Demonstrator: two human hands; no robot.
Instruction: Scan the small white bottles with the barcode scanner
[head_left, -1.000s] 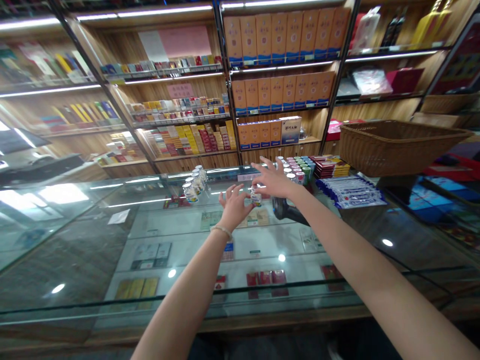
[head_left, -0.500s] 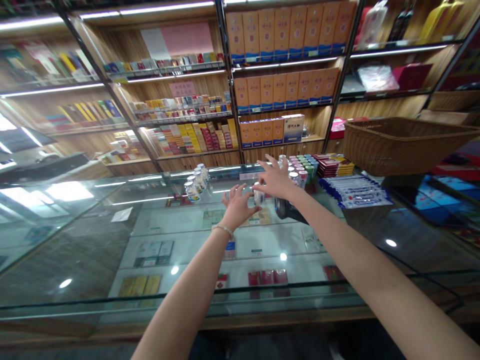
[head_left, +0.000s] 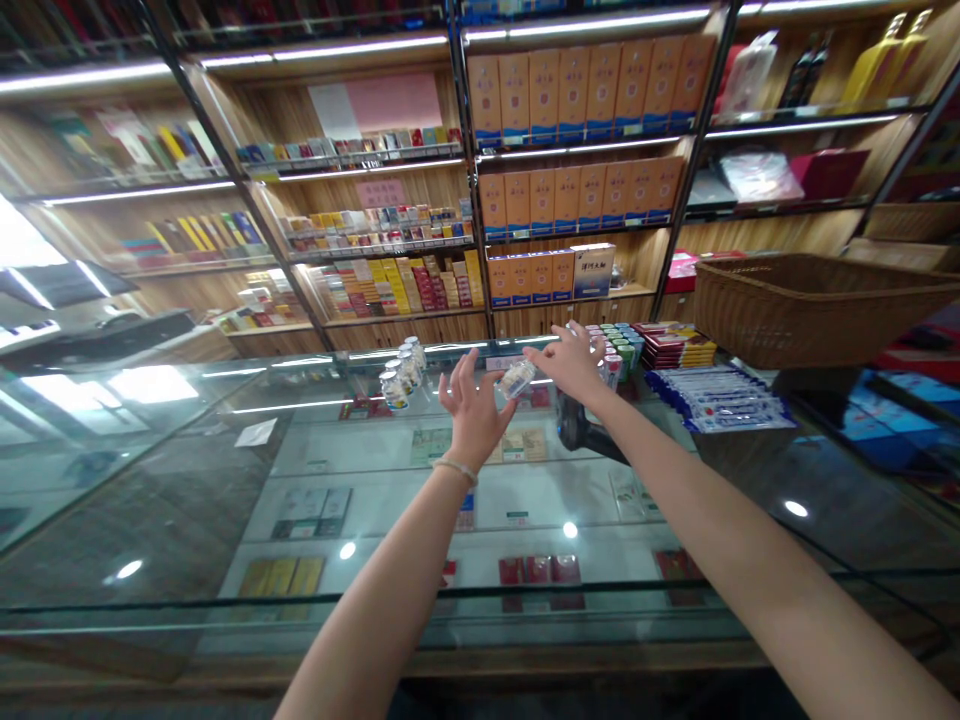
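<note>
Both my arms reach out over a glass display counter (head_left: 225, 480). A small clear bottle (head_left: 517, 379) hangs tilted in the air between my hands. My left hand (head_left: 471, 410) has its fingers spread, thumb and fingertips touching the bottle's left end. My right hand (head_left: 571, 360) pinches the bottle's right end with thumb and forefinger, the other fingers fanned out. A row of similar small bottles (head_left: 401, 374) stands on the glass to the left. A cluster of coloured-cap bottles (head_left: 619, 345) stands just behind my right hand.
A black barcode scanner (head_left: 581, 436) lies under my right wrist. Blue packets (head_left: 716, 398) and red boxes (head_left: 675, 345) lie at the right, beside a wicker basket (head_left: 810, 310). Shelves of orange boxes (head_left: 577, 195) and cigarette packs (head_left: 397, 280) fill the back wall.
The bottle has been lifted off the glass and tipped sideways. My left hand has risen and opened wider; my right hand has shifted up and to the right.
</note>
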